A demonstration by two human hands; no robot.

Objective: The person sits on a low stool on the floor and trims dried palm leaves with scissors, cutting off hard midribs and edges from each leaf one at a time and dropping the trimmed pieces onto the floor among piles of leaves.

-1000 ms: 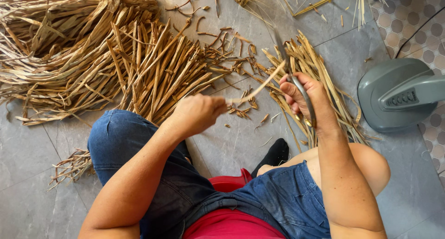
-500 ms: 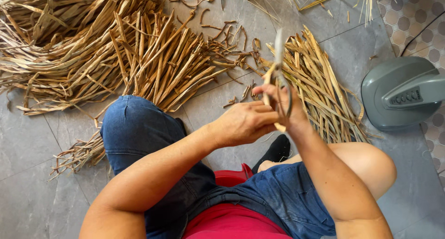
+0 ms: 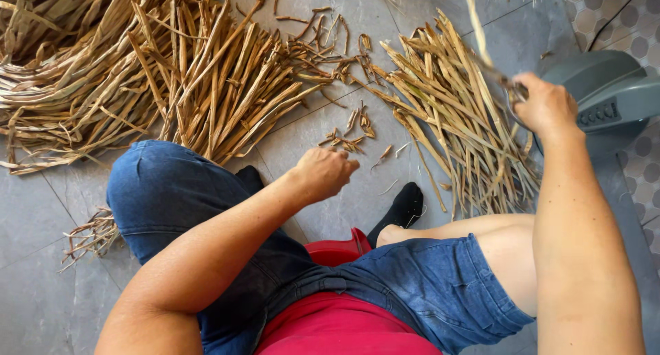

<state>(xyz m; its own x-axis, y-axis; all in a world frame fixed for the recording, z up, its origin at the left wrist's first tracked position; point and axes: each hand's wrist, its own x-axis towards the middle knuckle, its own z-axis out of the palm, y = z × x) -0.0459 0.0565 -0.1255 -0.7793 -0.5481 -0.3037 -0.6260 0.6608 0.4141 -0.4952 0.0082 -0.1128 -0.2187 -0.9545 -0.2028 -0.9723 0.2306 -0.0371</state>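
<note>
The right hand (image 3: 546, 107) was raised over the near edge of the grey plastic fan base (image 3: 608, 97), its fingers (image 3: 526, 100) curled tight round a long, pale dried reed strip (image 3: 474, 21). From the fist the strip ran up and away, leaning slightly left, its long axis nearly straight toward the top of the view; it was blurred, and its far end left the picture. A thin, dark curved thing showed at the fist too, but I could not tell what it was.

The left hand (image 3: 326, 173) hung lower and well to the left of the fan base, above the grey tiled floor (image 3: 41, 210). Its fingers (image 3: 344, 168) were loosely folded with the tips pinched together; whether they held a scrap I could not tell. Short curled brown trimmings (image 3: 354, 131) lay on the floor just beyond them.

Between that hand and the fan base lay the loose sheaf of trimmed straw-coloured strips (image 3: 447, 114), their long axes running from upper left down to the right. The right hand was much the nearer to it, touching or just over its right edge. Far to the left of the fan base spread the big heap of untrimmed dried reeds (image 3: 137, 73).
</note>
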